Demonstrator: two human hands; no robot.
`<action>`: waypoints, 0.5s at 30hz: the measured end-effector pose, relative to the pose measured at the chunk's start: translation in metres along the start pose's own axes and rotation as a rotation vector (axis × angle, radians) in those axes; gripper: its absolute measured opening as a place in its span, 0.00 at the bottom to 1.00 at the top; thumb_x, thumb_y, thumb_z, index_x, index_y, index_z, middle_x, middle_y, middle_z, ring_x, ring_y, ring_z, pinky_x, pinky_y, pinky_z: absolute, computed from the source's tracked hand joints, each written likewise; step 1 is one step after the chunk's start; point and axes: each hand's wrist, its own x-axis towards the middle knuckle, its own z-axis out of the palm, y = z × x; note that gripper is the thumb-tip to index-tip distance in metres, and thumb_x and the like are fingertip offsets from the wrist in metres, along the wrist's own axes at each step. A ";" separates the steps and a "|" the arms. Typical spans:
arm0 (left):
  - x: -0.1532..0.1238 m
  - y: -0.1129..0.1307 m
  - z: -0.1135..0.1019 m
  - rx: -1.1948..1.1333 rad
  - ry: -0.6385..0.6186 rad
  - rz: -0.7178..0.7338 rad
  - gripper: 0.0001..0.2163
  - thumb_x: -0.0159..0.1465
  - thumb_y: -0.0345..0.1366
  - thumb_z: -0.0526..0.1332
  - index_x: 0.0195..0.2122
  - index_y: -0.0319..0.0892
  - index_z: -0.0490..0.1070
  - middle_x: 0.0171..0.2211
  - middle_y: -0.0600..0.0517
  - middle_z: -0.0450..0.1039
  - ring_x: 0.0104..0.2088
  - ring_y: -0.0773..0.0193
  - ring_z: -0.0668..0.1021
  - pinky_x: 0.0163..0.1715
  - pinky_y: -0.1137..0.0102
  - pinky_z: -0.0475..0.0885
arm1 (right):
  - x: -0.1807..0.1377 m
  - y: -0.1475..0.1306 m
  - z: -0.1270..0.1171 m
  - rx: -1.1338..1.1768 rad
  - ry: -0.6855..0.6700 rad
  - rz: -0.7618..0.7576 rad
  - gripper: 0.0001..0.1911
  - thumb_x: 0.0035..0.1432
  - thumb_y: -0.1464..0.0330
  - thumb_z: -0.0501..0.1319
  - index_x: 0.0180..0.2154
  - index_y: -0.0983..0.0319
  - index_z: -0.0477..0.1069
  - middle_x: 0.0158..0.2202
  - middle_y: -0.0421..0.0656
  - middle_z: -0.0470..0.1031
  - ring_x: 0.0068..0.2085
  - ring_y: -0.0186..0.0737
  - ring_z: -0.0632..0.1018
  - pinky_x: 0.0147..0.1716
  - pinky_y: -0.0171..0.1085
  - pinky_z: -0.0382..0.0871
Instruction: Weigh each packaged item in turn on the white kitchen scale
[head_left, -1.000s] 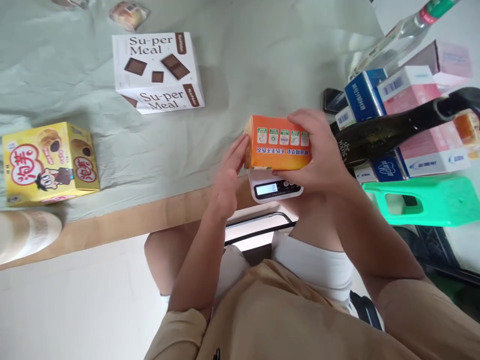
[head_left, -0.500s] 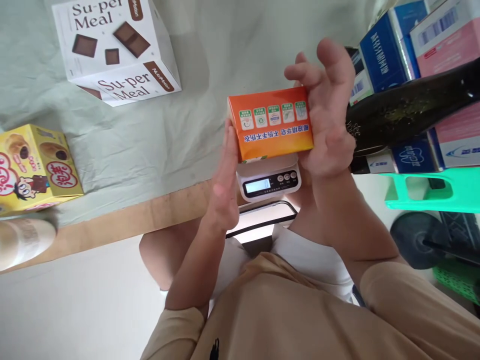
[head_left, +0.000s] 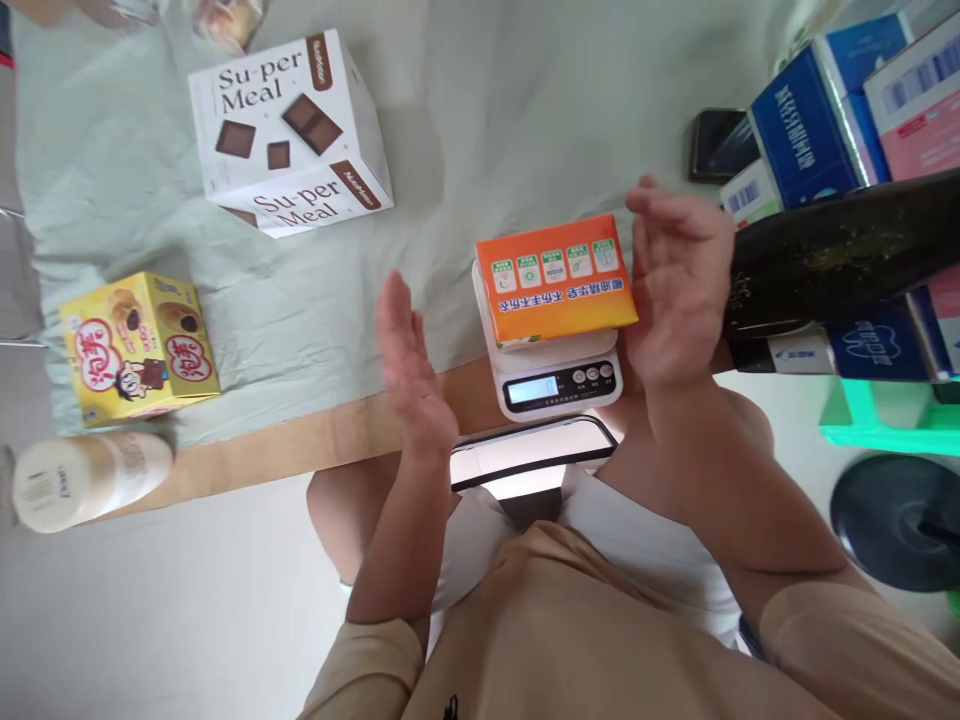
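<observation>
An orange soap pack [head_left: 559, 280] rests on the white kitchen scale [head_left: 621, 378], its printed text upside down to me. The scale's display is lit, with buttons beside it. My left hand [head_left: 416, 375] is held up to the left of the scale, fingers extended and apart from the pack. On the other side, my right hand [head_left: 679, 285] is open close to the pack's right end, palm toward it, holding nothing. Whether its thumb side still brushes the pack is hard to tell.
A white Su-per Meal box [head_left: 289, 130] stands at the upper left. A yellow snack box [head_left: 142, 350] and a cream bottle [head_left: 90, 480] are at the left edge. To the right are a dark bottle [head_left: 840, 255], blue boxes [head_left: 802, 130] and a phone [head_left: 724, 145].
The orange soap pack, between both hands before, now lies on the scale, released. My left hand has moved away to the left, my right hand slightly right. The view has shifted.
</observation>
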 end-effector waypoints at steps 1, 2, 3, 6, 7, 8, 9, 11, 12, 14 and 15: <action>0.002 -0.003 -0.002 0.029 0.098 0.017 0.33 0.70 0.72 0.53 0.59 0.52 0.75 0.63 0.47 0.79 0.66 0.55 0.80 0.63 0.59 0.78 | -0.004 0.003 0.000 -0.035 0.001 0.010 0.35 0.67 0.44 0.31 0.67 0.46 0.51 0.69 0.49 0.64 0.80 0.53 0.63 0.76 0.61 0.67; 0.005 -0.006 -0.004 0.055 0.171 0.023 0.30 0.71 0.69 0.53 0.51 0.48 0.75 0.51 0.46 0.83 0.52 0.56 0.86 0.49 0.62 0.81 | -0.008 0.006 0.000 -0.076 -0.009 0.025 0.37 0.66 0.42 0.30 0.68 0.46 0.50 0.70 0.50 0.63 0.79 0.55 0.65 0.74 0.61 0.69; 0.007 -0.008 -0.005 0.076 0.221 0.024 0.27 0.74 0.65 0.53 0.44 0.46 0.74 0.39 0.48 0.82 0.39 0.60 0.86 0.37 0.66 0.78 | -0.011 0.009 -0.001 -0.115 -0.018 0.044 0.39 0.65 0.40 0.29 0.69 0.46 0.48 0.72 0.50 0.62 0.78 0.55 0.66 0.72 0.62 0.71; 0.012 -0.011 -0.008 0.103 0.233 0.022 0.13 0.74 0.45 0.61 0.35 0.43 0.71 0.28 0.54 0.74 0.25 0.69 0.76 0.25 0.72 0.67 | -0.013 0.014 -0.002 -0.146 0.009 0.115 0.38 0.66 0.43 0.28 0.72 0.43 0.45 0.74 0.48 0.60 0.78 0.57 0.65 0.74 0.65 0.68; 0.014 -0.012 -0.009 0.104 0.219 0.022 0.07 0.70 0.38 0.65 0.34 0.43 0.72 0.30 0.54 0.74 0.27 0.70 0.76 0.26 0.73 0.68 | -0.012 0.014 -0.002 -0.128 0.025 0.127 0.38 0.67 0.44 0.28 0.72 0.43 0.45 0.74 0.48 0.60 0.78 0.57 0.65 0.74 0.65 0.66; 0.014 -0.012 -0.010 0.104 0.196 0.025 0.04 0.65 0.32 0.66 0.33 0.42 0.72 0.30 0.54 0.73 0.28 0.70 0.75 0.27 0.73 0.68 | -0.011 0.015 -0.002 -0.102 0.041 0.130 0.37 0.67 0.44 0.29 0.72 0.44 0.46 0.74 0.48 0.61 0.78 0.58 0.65 0.74 0.66 0.66; 0.015 -0.012 -0.011 0.104 0.166 0.032 0.05 0.60 0.29 0.66 0.30 0.42 0.72 0.29 0.54 0.72 0.27 0.71 0.74 0.27 0.74 0.67 | -0.010 0.015 -0.001 -0.072 0.052 0.126 0.37 0.67 0.44 0.30 0.72 0.45 0.48 0.74 0.49 0.61 0.78 0.58 0.65 0.74 0.66 0.66; 0.014 -0.012 -0.013 0.107 0.105 0.046 0.08 0.57 0.27 0.65 0.23 0.42 0.68 0.24 0.55 0.67 0.24 0.72 0.70 0.24 0.74 0.63 | -0.009 0.015 0.000 -0.013 0.062 0.113 0.37 0.67 0.42 0.32 0.69 0.46 0.52 0.73 0.50 0.62 0.78 0.58 0.65 0.74 0.64 0.68; 0.013 -0.013 -0.014 0.109 0.076 0.048 0.10 0.58 0.28 0.64 0.21 0.42 0.67 0.21 0.55 0.64 0.23 0.71 0.68 0.22 0.73 0.60 | -0.008 0.015 0.000 0.023 0.065 0.108 0.36 0.66 0.41 0.34 0.67 0.45 0.54 0.73 0.49 0.63 0.78 0.57 0.66 0.73 0.63 0.69; 0.011 -0.013 -0.015 0.107 0.034 0.032 0.14 0.65 0.34 0.62 0.21 0.42 0.69 0.19 0.55 0.63 0.21 0.71 0.67 0.21 0.72 0.58 | -0.008 0.016 0.002 0.132 0.077 0.099 0.31 0.66 0.41 0.39 0.63 0.42 0.58 0.71 0.44 0.65 0.76 0.53 0.68 0.73 0.60 0.70; 0.010 -0.013 -0.015 0.113 0.025 0.022 0.17 0.69 0.40 0.61 0.23 0.42 0.71 0.19 0.55 0.64 0.20 0.70 0.68 0.21 0.72 0.59 | -0.007 0.017 0.003 0.191 0.090 0.093 0.28 0.66 0.42 0.42 0.62 0.41 0.60 0.70 0.42 0.66 0.76 0.52 0.69 0.73 0.58 0.70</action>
